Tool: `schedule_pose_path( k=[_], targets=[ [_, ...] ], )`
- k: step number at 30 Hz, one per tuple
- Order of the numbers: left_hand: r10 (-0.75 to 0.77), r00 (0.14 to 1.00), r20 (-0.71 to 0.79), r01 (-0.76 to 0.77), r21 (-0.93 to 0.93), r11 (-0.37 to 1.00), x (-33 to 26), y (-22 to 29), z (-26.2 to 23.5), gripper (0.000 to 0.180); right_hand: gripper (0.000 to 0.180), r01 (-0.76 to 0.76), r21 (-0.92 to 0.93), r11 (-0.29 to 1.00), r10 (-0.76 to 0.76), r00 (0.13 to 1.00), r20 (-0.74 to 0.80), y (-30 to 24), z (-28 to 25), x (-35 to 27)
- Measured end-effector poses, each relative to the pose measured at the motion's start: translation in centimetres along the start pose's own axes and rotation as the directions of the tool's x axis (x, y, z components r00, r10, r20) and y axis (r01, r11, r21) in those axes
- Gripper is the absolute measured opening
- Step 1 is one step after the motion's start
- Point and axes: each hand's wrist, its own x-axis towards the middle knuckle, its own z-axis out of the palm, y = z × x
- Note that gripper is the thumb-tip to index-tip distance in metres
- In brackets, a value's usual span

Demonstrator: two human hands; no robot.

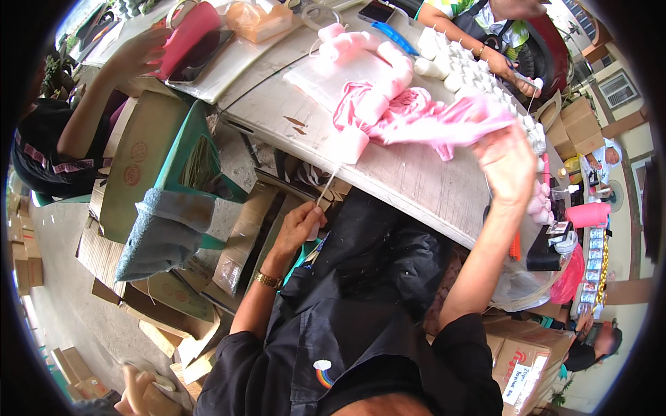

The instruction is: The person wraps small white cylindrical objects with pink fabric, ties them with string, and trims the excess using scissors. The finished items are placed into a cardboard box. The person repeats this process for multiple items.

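I see a worn white table (416, 177) tilted across the view, bare at the near edge, probably kept free as working room. On it lies a pink plastic bag (416, 114), bunched, with pink candles (378, 104) spilling around it. My right hand (510, 163) is closed on the bag's stretched end and lifts it, seemingly to open its mouth. My left hand (298, 225) sits below the table edge, fingers pinched on a thin white string (328, 182) running taut up to a candle.

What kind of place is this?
Probably an informal craft or packing workshop: a worn white table bears rows of white candles and pink candles, with flattened cardboard boxes stacked around it.
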Motion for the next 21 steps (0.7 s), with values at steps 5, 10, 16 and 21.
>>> schedule_pose_path(
  k=[5,10,16,21],
  targets=[
    [-0.036,0.999,-0.019,0.035,-0.057,0.998,-0.5,1.9,0.2,0.031,0.053,0.494,0.26,0.83,-0.554,0.672,0.492,-7.8,5.3,-5.2],
    [-0.003,0.999,-0.045,-0.001,-0.086,0.996,-0.3,2.6,1.6,0.028,0.053,0.168,0.524,0.835,-0.242,0.967,0.076,6.7,2.6,-7.7],
    [-0.011,1.0,-0.014,0.01,-0.059,0.998,-0.6,3.2,2.6,0.03,0.05,0.392,0.273,0.879,-0.397,0.917,-0.039,1.6,3.7,-6.9],
    [-0.008,0.999,-0.033,0.002,-0.159,0.987,-0.6,3.8,2.3,0.031,0.047,0.324,0.391,0.862,-0.263,0.943,-0.202,8.2,5.3,-8.6]
  ],
)
